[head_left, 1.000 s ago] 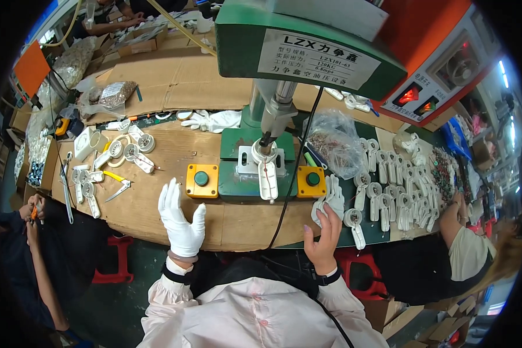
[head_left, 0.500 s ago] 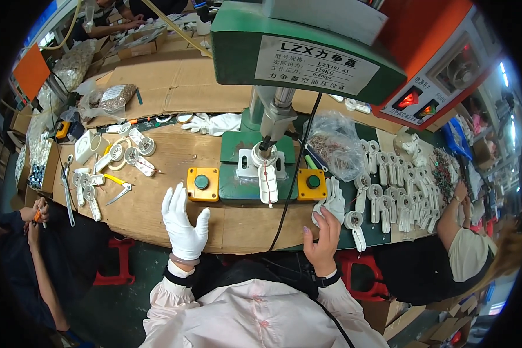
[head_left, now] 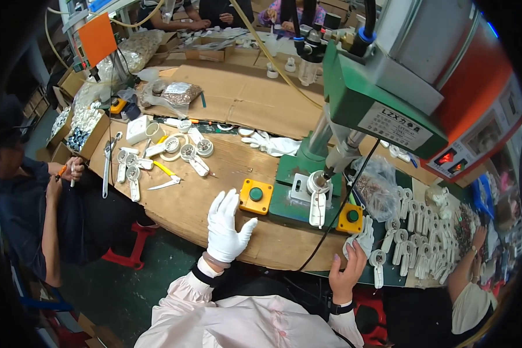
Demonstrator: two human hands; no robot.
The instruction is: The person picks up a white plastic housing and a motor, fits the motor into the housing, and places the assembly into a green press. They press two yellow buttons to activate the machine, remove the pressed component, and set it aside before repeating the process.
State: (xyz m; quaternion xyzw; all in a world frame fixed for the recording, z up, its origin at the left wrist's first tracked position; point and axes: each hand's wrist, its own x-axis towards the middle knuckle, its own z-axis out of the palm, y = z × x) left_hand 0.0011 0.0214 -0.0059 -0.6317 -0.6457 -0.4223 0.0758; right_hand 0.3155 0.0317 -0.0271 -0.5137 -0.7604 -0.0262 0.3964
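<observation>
- On the green press base [head_left: 285, 206], under the metal ram [head_left: 343, 154], sits a white round-headed part [head_left: 317, 211], beyond and apart from either grip.
- Left hand [head_left: 226, 232], gloved: thumb wide of fingers.
- Right hand [head_left: 348, 275], bare: thumb parted, fingertips perhaps touching a white glove [head_left: 366, 233].

Workshop, green press [head_left: 347, 87], white parts [head_left: 424, 249], co-workers [head_left: 26, 200]

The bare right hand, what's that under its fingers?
A white glove pokes out beyond the fingers of the bare right hand. The part behind them is covered, so I can't tell whether they touch it.
</observation>
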